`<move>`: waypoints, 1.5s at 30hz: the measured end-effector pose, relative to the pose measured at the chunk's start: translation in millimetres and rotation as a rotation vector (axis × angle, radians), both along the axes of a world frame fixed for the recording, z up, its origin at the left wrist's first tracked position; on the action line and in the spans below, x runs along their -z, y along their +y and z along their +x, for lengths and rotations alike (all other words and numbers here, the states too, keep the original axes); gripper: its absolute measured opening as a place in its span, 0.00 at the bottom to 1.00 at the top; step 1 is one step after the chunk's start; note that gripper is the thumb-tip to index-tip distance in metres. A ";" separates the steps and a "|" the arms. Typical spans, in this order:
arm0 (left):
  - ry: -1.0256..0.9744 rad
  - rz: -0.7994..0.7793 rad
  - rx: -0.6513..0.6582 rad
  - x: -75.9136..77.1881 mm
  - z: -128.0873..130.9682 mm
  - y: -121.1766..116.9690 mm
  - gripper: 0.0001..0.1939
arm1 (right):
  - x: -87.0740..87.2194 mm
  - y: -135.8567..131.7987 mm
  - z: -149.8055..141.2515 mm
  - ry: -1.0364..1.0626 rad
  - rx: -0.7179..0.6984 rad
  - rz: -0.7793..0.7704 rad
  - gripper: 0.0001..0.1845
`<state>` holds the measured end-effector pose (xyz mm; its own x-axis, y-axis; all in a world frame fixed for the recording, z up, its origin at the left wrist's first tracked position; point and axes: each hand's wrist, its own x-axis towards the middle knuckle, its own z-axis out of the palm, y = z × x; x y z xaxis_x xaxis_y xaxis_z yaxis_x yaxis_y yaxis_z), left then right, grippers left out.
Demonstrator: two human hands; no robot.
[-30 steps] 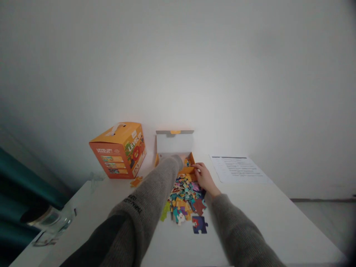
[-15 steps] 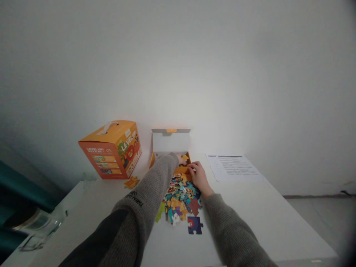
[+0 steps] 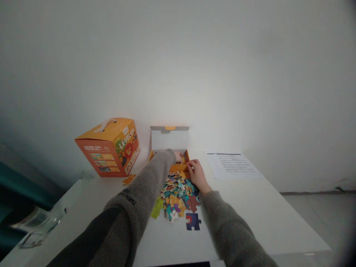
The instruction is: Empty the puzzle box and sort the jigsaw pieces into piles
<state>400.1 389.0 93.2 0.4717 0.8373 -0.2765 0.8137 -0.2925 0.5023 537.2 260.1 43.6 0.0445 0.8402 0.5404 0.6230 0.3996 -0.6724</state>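
My left hand reaches into a small orange box whose lid stands raised against the wall. The sleeve and box front hide most of its fingers, which are down by puzzle pieces inside. My right hand grips the box's front right corner between thumb and fingers. In front of the box lies a heap of colourful puzzle pieces. A dark blue piece with a red figure lies apart at the near end, and a lime green piece sits at the heap's left edge.
A large orange puzzle carton stands at the back left, with an orange piece in front of it. On the right lies a printed sheet. A glass jar with a dark lid is at the left table edge.
My view has shifted slightly to the right. Inside the box my left hand has moved, and a yellow piece seen beside it half a second ago is now lower or hidden. My right hand keeps its hold.
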 end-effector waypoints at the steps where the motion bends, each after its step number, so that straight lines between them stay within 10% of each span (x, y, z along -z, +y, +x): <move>1: -0.003 0.002 -0.020 0.1 -1.0 0.3 0.24 | 0.5 0.4 0.0 -0.001 0.002 -0.002 0.09; 12: -0.126 0.021 -0.070 -5.5 -8.2 -14.3 0.24 | 2.2 -1.5 -0.5 -0.017 0.001 -0.007 0.10; 18: -0.370 0.111 -0.102 -42.1 -34.8 -21.6 0.30 | 6.9 1.0 0.9 -0.008 -0.002 -0.007 0.09; 24: -0.560 0.111 0.217 -72.0 -73.8 -66.8 0.29 | 4.9 0.5 -0.1 -0.010 -0.011 0.000 0.09; 31: -0.184 0.338 0.455 -47.9 -98.0 -133.7 0.25 | 0.8 -2.8 -1.7 -0.012 -0.007 -0.015 0.09; 39: -0.133 0.745 0.292 -21.0 -127.7 -138.4 0.24 | 0.3 -3.6 -3.1 -0.024 -0.010 -0.012 0.12; 45: -0.208 0.771 -0.236 -8.1 -167.8 -96.0 0.25 | -0.6 -5.9 -5.4 -0.005 -0.074 -0.050 0.18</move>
<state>232.3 293.0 101.3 0.2382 0.8393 0.4887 0.8093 -0.4497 0.3779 531.8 254.2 44.1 -0.0215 0.8672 0.4974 0.5962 0.4105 -0.6899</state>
